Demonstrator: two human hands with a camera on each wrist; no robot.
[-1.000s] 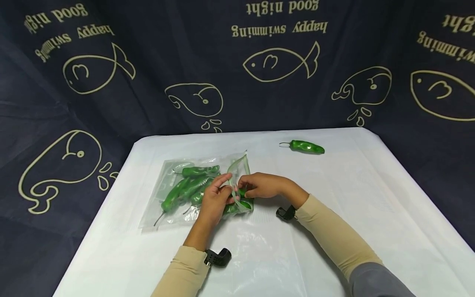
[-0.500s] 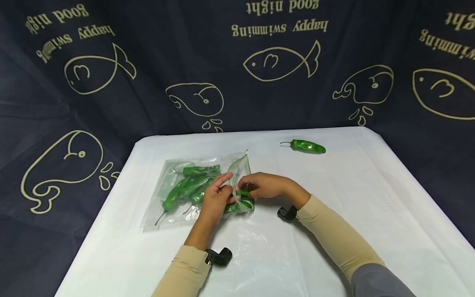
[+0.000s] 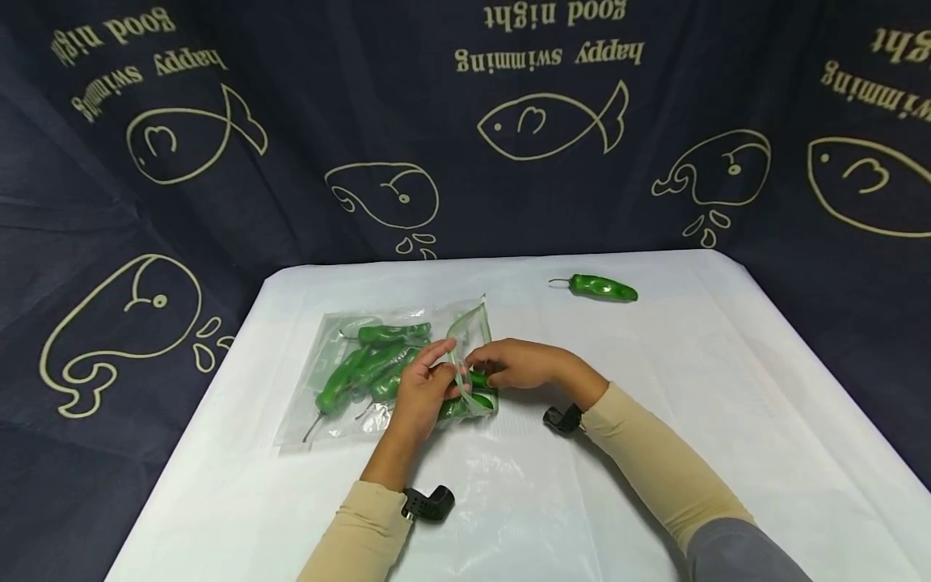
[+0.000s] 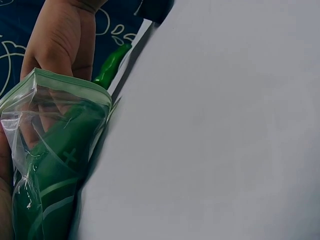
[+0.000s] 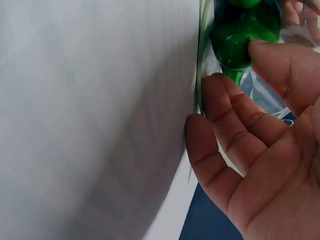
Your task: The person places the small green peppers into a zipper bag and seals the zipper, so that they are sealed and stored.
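Note:
A clear zip bag with a pale green seal lies on its side, several green chili peppers inside. My left hand holds the bag's mouth near its upper edge, thumb and fingers at the rim. My right hand reaches into the opening from the right. In the right wrist view its thumb presses a glossy green chili pepper at the mouth, while the other fingers curve below. The left wrist view shows the right fingers behind the clear film, along a pepper; the seal stands spread around them.
One loose green chili pepper lies at the back right of the white-covered table. A dark curtain with fish and whale drawings hangs behind. Black wrist cameras sit on both wrists.
Almost nothing moves; both hands keep their places at the bag's mouth. The right fingers shift very slightly at the pepper.

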